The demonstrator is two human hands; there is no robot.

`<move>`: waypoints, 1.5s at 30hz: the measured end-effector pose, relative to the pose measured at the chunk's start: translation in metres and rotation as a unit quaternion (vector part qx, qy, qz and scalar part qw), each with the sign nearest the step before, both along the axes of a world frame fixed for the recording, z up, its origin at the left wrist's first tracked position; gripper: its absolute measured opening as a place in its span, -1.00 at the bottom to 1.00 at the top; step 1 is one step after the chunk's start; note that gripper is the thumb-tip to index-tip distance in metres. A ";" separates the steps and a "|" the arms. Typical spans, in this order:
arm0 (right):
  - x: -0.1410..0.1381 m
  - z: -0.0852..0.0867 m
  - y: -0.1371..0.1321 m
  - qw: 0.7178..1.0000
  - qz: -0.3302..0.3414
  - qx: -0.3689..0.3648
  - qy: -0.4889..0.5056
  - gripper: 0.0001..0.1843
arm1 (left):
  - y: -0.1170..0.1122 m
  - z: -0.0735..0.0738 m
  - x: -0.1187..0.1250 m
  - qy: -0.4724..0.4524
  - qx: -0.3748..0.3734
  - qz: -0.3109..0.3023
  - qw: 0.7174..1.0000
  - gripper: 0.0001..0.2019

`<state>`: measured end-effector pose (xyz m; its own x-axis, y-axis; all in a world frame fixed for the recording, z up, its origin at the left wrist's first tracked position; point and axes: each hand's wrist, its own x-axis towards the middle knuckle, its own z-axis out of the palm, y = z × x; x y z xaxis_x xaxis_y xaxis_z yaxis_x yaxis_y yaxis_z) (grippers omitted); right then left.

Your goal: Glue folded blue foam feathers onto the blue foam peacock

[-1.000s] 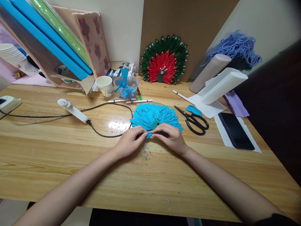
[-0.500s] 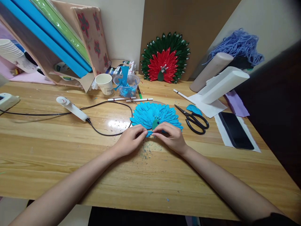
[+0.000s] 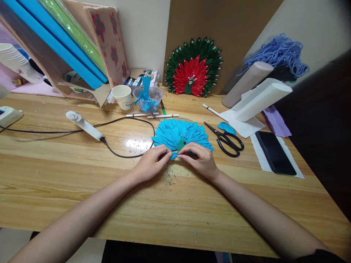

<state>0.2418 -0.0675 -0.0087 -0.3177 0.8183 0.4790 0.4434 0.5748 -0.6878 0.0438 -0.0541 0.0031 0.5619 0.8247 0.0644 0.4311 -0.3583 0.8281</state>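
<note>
A blue paper peacock with layered, fanned feathers and a green body lies on the wooden table. At its lower edge, a small blue paper piece sits between my two hands. My left hand pinches the left end of this piece with thumb and forefinger. From the other side, my right hand pinches its right end, just below the green body. Fingers of both hands hide parts of the piece and of the peacock's lower edge.
Black scissors lie right of the peacock, near a blue paper scrap and a phone. A corded white glue gun stands left. Behind are a paper cup, a bowl of blue scraps and a red-green peacock.
</note>
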 end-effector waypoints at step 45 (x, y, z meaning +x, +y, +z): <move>0.002 -0.003 0.000 0.999 0.032 0.015 -0.007 -0.86 | -0.002 0.001 0.000 0.026 0.021 -0.001 0.999 -0.75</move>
<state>0.2439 -0.0676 -0.0112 -0.3761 0.7812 0.4984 0.4139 0.6228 -0.6639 0.0438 -0.0557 0.0038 0.5677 0.8204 0.0684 0.4727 -0.3928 0.7888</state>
